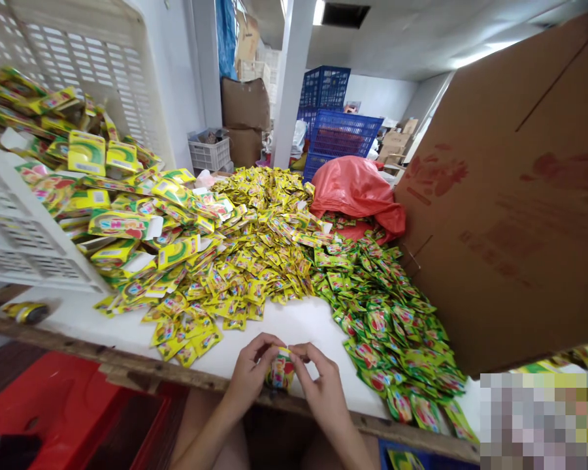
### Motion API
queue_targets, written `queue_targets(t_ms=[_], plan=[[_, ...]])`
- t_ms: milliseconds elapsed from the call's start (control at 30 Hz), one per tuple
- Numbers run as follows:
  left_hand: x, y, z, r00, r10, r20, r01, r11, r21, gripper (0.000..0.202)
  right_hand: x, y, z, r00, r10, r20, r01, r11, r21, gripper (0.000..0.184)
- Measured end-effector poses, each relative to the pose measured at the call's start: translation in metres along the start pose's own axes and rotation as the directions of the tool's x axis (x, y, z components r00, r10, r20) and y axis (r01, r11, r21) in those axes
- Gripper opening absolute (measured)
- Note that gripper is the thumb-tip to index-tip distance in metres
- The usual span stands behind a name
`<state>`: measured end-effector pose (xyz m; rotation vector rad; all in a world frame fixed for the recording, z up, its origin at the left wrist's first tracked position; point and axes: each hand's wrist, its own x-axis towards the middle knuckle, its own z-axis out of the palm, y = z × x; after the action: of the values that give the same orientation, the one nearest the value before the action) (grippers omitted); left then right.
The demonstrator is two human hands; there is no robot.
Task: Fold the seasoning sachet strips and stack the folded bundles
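At the table's front edge, my left hand (pixel 255 365) and my right hand (pixel 318 375) grip a small printed box (pixel 279 372) between them. The fingers and thumbs of both hands are closed at its top edge, where a pale flap shows. The box is held upright, with red, green and yellow print facing me. Beyond my left hand lies a heap of yellow sachets (pixel 225 294). Right of my right hand spreads a pile of green sachets (pixel 377 333).
A white crate (pixel 34 254) tips out yellow printed boxes (pixel 122 222) at the left. A large cardboard carton (pixel 500 215) leans at the right. Behind the piles lies a red plastic bag (pixel 355 192). A yellow-and-black roundish item (pixel 27 312) rests near the left edge.
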<state>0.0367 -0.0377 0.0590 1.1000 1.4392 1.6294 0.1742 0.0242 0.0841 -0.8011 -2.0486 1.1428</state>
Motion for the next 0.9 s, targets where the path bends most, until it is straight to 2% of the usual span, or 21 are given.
queue_targets(t_ms=[267,433,567,700,800,867,900], plan=[[-0.006,-0.003,-0.010,0.996,-0.031,0.083,0.029,0.999,0.022,0.019,-0.010,0.020,0.005,0.992,-0.116,-0.045,0.115,0.993,-0.025,0.021],[-0.006,-0.008,-0.009,0.998,-0.003,0.064,-0.002,0.998,0.066,0.017,-0.015,0.025,0.009,0.994,-0.079,-0.073,0.079,0.997,0.001,0.022],[-0.006,-0.008,-0.008,0.999,0.001,0.036,-0.003,0.998,0.060,0.022,-0.016,0.032,0.015,0.988,-0.037,-0.147,0.039,0.999,0.013,0.030],[-0.006,-0.006,-0.006,0.998,0.025,0.066,-0.032,0.994,0.105,0.018,-0.014,0.025,0.020,0.992,-0.046,-0.116,0.055,0.996,0.077,0.022],[-0.008,-0.007,-0.006,0.998,-0.035,0.059,0.028,0.993,0.119,0.030,-0.015,0.008,0.000,0.987,-0.080,-0.137,0.091,0.993,0.071,0.022],[-0.007,-0.013,-0.011,0.998,-0.058,0.013,0.057,0.994,0.090,0.053,-0.019,-0.003,-0.035,0.974,-0.085,-0.209,0.082,0.996,-0.024,0.023],[-0.004,-0.018,-0.015,0.997,-0.075,0.008,0.074,0.992,0.106,0.054,-0.025,-0.007,-0.058,0.969,-0.066,-0.239,0.045,0.995,-0.091,0.022]])
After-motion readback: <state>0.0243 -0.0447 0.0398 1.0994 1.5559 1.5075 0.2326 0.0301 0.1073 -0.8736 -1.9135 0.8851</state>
